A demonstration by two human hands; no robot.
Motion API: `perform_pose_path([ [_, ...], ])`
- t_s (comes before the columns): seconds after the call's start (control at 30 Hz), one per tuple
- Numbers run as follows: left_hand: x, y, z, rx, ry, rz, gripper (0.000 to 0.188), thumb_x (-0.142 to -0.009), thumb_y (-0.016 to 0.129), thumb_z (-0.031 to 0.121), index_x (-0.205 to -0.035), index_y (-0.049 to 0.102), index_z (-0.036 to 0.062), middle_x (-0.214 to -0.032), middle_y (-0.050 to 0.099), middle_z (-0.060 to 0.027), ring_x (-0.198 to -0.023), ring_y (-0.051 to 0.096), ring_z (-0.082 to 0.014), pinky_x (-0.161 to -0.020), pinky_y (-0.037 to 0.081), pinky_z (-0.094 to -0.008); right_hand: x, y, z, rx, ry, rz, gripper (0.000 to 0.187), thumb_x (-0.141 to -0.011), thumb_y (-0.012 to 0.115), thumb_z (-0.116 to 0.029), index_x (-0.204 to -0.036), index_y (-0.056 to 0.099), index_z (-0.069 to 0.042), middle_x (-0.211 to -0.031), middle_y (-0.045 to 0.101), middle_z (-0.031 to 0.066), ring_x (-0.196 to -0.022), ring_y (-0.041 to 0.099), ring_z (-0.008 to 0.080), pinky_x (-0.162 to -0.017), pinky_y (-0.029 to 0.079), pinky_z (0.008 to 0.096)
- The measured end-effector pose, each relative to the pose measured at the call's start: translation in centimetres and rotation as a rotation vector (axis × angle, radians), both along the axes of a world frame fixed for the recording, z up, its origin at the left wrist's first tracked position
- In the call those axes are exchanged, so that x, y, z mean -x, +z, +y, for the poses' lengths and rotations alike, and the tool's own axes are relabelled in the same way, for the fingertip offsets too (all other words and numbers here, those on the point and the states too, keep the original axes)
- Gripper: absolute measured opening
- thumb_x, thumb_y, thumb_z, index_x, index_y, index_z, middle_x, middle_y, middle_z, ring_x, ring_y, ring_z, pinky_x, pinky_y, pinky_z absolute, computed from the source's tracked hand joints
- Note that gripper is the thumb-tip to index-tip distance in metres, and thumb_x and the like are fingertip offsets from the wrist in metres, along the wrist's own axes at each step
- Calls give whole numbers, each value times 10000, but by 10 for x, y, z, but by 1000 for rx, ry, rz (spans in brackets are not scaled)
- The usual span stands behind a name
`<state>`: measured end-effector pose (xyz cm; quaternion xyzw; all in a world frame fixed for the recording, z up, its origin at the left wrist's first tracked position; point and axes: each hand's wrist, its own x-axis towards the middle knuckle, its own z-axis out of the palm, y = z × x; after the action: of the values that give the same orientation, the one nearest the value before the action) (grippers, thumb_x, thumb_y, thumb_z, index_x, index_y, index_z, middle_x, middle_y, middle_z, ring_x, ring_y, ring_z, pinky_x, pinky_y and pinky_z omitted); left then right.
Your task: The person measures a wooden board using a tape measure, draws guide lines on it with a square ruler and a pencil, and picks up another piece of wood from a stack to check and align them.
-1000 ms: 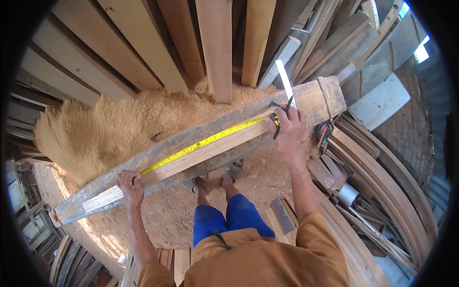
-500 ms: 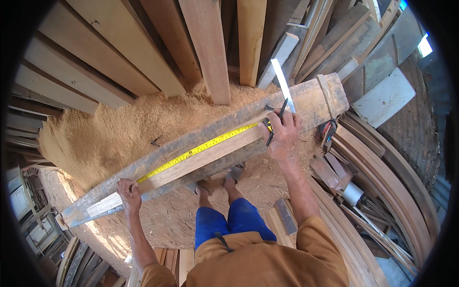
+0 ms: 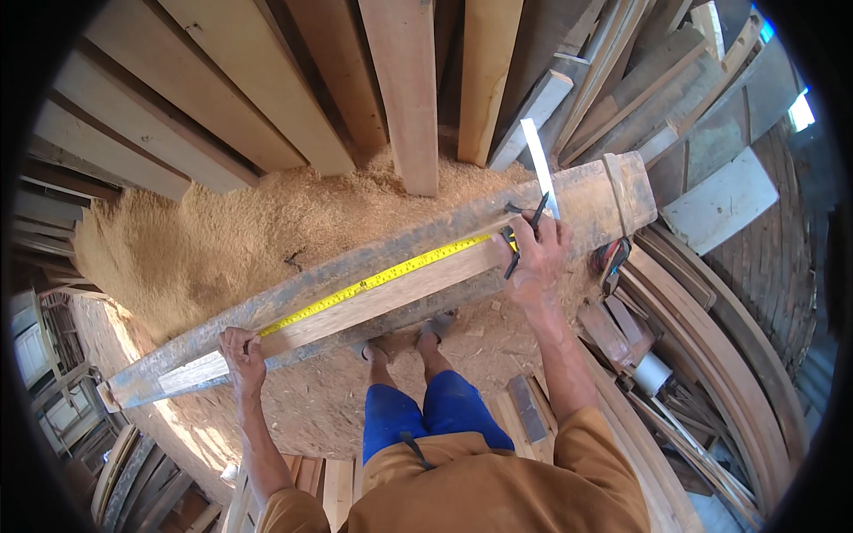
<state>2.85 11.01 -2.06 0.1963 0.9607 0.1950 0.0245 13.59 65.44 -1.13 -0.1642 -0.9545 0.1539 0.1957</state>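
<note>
A pale wooden plank [image 3: 404,296] lies lengthwise on a long, weathered timber bench [image 3: 597,185]. Along its top stretches the yellow blade of a tape measure [image 3: 382,279], running from hand to hand. My left hand [image 3: 242,357] is closed at the blade's left end, pressing against the plank. Near the plank's right end, my right hand [image 3: 539,265] is closed around the tape measure's dark body, mostly hidden by the fingers. A slim black pen-like marker [image 3: 541,208] sticks up between those same fingers. Just beyond the right hand rises a thin whitish strip [image 3: 538,160].
Sawdust [image 3: 222,253] is heaped behind the bench, under several upright boards [image 3: 404,98]. To the right lie curved timbers [image 3: 724,342], a white cylinder [image 3: 651,375] and a red-and-black object [image 3: 609,258] beside the bench. Offcuts [image 3: 524,413] rest on the floor near my legs.
The view has shifted slightly, so the bench and boards sit a little differently in it. Both hands keep their grip at the same ends of the tape blade.
</note>
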Motion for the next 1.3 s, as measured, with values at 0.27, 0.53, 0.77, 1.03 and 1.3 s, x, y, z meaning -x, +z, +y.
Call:
perform_pose_path([
  [0.27,0,-2,-1,-3,-5,25,82,-907,666,104,-960,613,70,-926,552,-124,-922,528,-334,-864,426,-476,4,9,-6,3,-16,-76,366,-905,775,-316,-1165,729,-63,-1188,665,128,-1078,520,381,-973,408,514],
  [0.53,-2,4,9,-35,49,-29,126,-840,695,31,-901,606,95,-940,587,-91,-970,546,-329,-938,400,-484,3,13,-10,-39,-26,-87,355,-899,785,-261,-1176,703,-54,-1218,658,151,-1101,550,389,-993,428,493],
  [0.77,-3,0,12,-18,57,-9,129,-825,720,42,-910,649,111,-958,624,-80,-991,566,-322,-958,401,-479,1,9,-7,-20,-46,-86,378,-842,841,-222,-1169,721,-74,-1239,682,166,-1133,593,401,-1026,441,491],
  [1.03,0,2,8,34,49,0,120,-834,703,60,-900,628,127,-945,602,-82,-977,560,-326,-926,401,-471,-32,16,46,0,-69,-158,338,-857,835,-238,-1123,737,-53,-1206,697,192,-1124,597,417,-1007,439,488],
  [1.3,-2,0,2,112,58,26,100,-874,671,80,-921,586,102,-934,551,-104,-958,537,-344,-900,404,-482,-26,15,70,19,-16,-141,368,-852,843,-229,-1150,728,-44,-1239,674,172,-1116,577,386,-974,444,490],
])
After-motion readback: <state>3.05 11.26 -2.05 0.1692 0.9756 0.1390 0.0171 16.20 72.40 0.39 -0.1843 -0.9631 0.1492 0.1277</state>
